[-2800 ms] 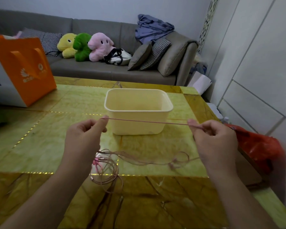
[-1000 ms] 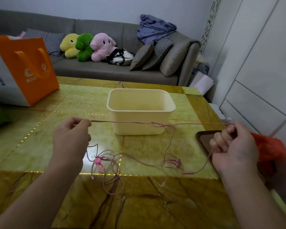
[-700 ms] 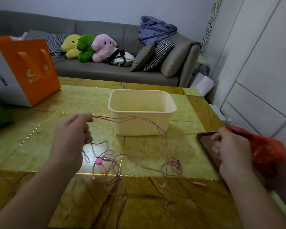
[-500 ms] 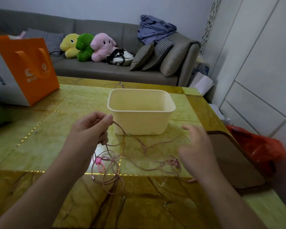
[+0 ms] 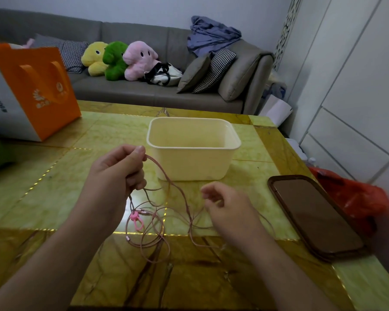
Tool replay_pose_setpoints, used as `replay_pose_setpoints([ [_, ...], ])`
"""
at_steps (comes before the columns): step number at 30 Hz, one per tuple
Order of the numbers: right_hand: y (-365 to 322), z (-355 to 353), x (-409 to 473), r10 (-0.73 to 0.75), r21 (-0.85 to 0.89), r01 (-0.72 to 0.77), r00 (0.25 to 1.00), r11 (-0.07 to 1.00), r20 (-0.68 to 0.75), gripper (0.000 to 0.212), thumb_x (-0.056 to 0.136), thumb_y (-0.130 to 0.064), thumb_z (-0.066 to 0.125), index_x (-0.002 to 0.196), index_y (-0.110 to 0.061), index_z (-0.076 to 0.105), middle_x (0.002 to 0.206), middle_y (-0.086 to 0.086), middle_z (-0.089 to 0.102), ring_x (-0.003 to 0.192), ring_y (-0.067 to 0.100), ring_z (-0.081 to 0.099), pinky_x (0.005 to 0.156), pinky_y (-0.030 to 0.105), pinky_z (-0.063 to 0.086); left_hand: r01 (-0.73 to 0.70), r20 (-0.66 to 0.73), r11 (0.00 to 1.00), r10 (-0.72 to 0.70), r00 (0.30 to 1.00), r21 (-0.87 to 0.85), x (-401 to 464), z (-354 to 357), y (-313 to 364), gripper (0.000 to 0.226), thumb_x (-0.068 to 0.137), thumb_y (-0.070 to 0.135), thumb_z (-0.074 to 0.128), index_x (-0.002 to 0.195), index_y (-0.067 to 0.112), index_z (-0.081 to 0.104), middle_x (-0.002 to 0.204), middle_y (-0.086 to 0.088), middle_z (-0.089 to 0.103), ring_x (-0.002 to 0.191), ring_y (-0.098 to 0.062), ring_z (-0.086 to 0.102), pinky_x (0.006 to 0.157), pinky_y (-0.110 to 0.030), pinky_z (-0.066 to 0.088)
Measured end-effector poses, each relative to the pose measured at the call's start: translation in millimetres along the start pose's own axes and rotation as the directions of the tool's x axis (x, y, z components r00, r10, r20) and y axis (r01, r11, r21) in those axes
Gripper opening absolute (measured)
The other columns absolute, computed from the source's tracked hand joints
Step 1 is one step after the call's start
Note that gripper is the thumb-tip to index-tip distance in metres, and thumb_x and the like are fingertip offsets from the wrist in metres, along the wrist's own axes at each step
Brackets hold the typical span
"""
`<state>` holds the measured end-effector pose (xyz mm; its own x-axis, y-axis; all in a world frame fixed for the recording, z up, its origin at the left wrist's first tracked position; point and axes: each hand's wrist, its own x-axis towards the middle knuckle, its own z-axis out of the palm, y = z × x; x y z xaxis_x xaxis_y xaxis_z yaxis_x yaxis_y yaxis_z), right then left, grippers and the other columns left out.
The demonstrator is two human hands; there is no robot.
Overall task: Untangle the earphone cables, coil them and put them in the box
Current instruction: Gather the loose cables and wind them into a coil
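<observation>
I log a green marble table [image 5: 54, 187], with a cream plastic box [image 5: 193, 149] at 12 o'clock and a phone [image 5: 312, 218] at 3. My left hand [image 5: 115, 176] pinches the pink earphone cable [image 5: 177, 194], tangled at centre outside the box. My right hand [image 5: 229, 209] hangs loosely curled over the cable, holding nothing.

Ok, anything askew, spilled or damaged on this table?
Nothing spilled or broken. The thin pink earphone cable lies in loose tangled loops, one strand pinched by the left hand. The dark brown-cased phone lies near the table's right edge.
</observation>
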<state>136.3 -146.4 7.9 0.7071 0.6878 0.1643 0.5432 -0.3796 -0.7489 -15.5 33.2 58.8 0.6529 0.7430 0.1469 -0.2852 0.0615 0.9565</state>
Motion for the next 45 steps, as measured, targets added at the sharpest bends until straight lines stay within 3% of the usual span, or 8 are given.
replay_pose_setpoints([
  [6, -3, 19, -7, 0.006, -0.092, 0.006, 0.991, 0.996, 0.132, 0.031, 0.086, -0.050, 0.077, 0.109, -0.031, 0.070, 0.100, -0.015, 0.062, 0.089, 0.005, 0.061, 0.082, 0.027, 0.053, -0.007, 0.048, 0.999, 0.009, 0.999, -0.048, -2, 4, 2, 0.019, 0.101, 0.018, 0.061, 0.082, 0.014, 0.064, 0.069, 0.002, 0.036, 0.059, -0.014, 0.031, 0.054, -0.023, 0.038],
  [9, -3, 21, -6, 0.033, -0.099, -0.025, 0.996, 0.995, 0.081, 0.004, 0.092, -0.025, 0.072, 0.088, -0.027, 0.073, 0.081, -0.013, 0.070, 0.079, 0.004, 0.065, 0.076, 0.033, 0.057, -0.017, 0.014, 1.000, 0.017, 1.000, -0.025, -2, 2, 1, 0.018, 0.101, 0.019, 0.062, 0.085, 0.013, 0.065, 0.067, 0.004, 0.040, 0.058, -0.014, 0.032, 0.055, -0.024, 0.039],
  [15, -9, 6, -3, 0.134, 0.537, -0.168, 0.986, 0.827, 0.102, 0.015, 0.099, 0.001, 0.065, 0.090, -0.007, 0.074, 0.063, 0.001, 0.069, 0.061, 0.015, 0.064, 0.068, 0.035, 0.059, -0.017, -0.241, 0.955, 0.092, 0.966, 0.297, 9, -7, -13, 0.011, 0.101, 0.033, 0.069, 0.093, 0.026, 0.071, 0.082, 0.007, 0.065, 0.075, -0.016, 0.059, 0.073, -0.032, 0.047],
  [20, -13, -2, -7, 0.175, 0.687, -0.163, 0.983, 0.708, 0.053, 0.010, 0.100, -0.006, 0.070, 0.092, -0.001, 0.072, 0.058, 0.008, 0.064, 0.053, 0.023, 0.058, 0.057, 0.036, 0.049, -0.015, -0.195, 0.702, 0.218, 0.956, 0.712, 1, 1, -22, 0.022, 0.099, 0.035, 0.069, 0.117, 0.024, 0.062, 0.117, 0.004, 0.064, 0.110, -0.014, 0.061, 0.093, -0.032, 0.047],
  [24, -17, -1, -7, 0.134, 0.715, -0.120, 0.990, 0.689, 0.037, 0.018, 0.100, -0.011, 0.072, 0.087, 0.001, 0.069, 0.061, 0.011, 0.063, 0.057, 0.027, 0.053, 0.053, 0.036, 0.044, -0.153, 0.082, 0.733, 0.132, 0.988, 0.663, -25, 30, -18, 0.015, 0.096, 0.036, 0.072, 0.084, 0.026, 0.069, 0.074, 0.008, 0.070, 0.066, -0.002, 0.062, 0.061, -0.018, 0.048],
  [27, -20, -1, -10, 0.094, 0.708, -0.106, 0.994, 0.698, 0.055, 0.017, 0.101, -0.009, 0.069, 0.088, 0.001, 0.072, 0.065, 0.014, 0.064, 0.059, 0.028, 0.055, 0.052, 0.036, 0.045, -0.102, 0.254, 0.784, -0.072, 0.965, 0.612, -36, 46, -23, 0.017, 0.092, 0.039, 0.078, 0.087, 0.023, 0.074, 0.076, 0.009, 0.077, 0.074, -0.007, 0.073, 0.072, -0.034, 0.061],
  [33, -19, -5, -12, 0.107, 0.705, -0.133, 0.991, 0.696, 0.082, 0.015, 0.099, -0.008, 0.070, 0.086, -0.002, 0.073, 0.065, 0.011, 0.067, 0.056, 0.020, 0.057, 0.052, 0.033, 0.044, 0.026, 0.255, 0.862, -0.179, 0.950, 0.507, -33, 46, -26, 0.029, 0.081, 0.033, 0.089, 0.095, 0.014, 0.073, 0.083, -0.003, 0.081, 0.081, -0.022, 0.079, 0.085, -0.056, 0.061],
  [45, -16, 0, -10, 0.138, 0.691, -0.129, 0.990, 0.712, 0.042, 0.015, 0.095, -0.017, 0.077, 0.084, -0.007, 0.075, 0.056, 0.010, 0.054, 0.052, 0.024, 0.038, 0.052, 0.035, 0.031, 0.140, 0.143, 0.869, -0.233, 0.962, 0.474, -35, 50, -32, 0.027, 0.084, 0.020, 0.086, 0.095, 0.005, 0.067, 0.079, -0.009, 0.078, 0.069, -0.015, 0.070, 0.065, -0.031, 0.054],
])
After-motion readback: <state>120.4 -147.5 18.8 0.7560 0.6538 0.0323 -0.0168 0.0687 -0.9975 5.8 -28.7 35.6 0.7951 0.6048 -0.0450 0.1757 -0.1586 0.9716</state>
